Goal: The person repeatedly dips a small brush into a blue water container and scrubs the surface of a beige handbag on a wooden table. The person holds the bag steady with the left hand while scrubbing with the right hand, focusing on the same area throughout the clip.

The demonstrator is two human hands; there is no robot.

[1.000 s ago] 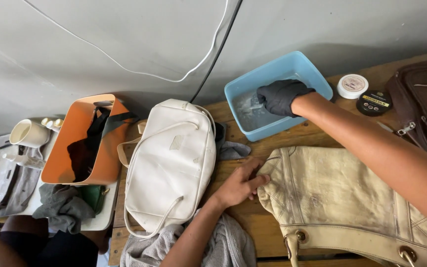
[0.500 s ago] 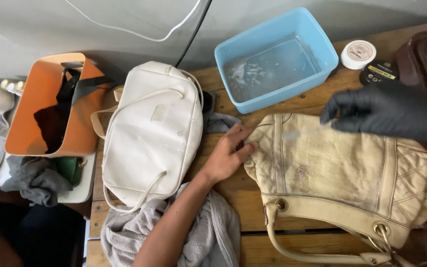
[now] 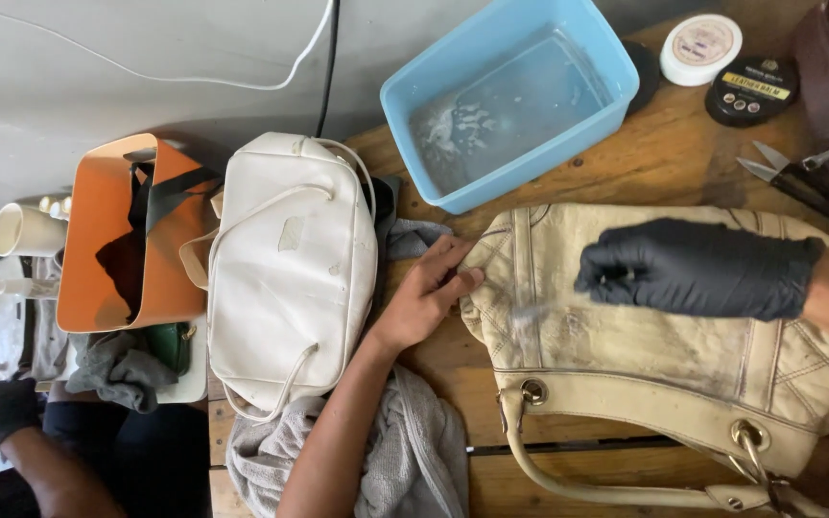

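The bare left hand (image 3: 429,297) lies flat, pinning the cream leather handbag (image 3: 664,336) at the wooden surface's (image 3: 664,153) middle. The black-gloved right hand (image 3: 698,267) pinches something small and blurred, scrubbing the bag's grimy panel; more strokes toward the darker stains seem needed.

Gloved right hand (image 3: 702,267), a second ago dipped in the blue tub (image 3: 510,96), has left the water and crossed onto the cream handbag (image 3: 645,355), fingers (image 3: 599,278) now down on its damp, greyed panel (half a second ago it hovered off the bag's right end), tub left unattended.
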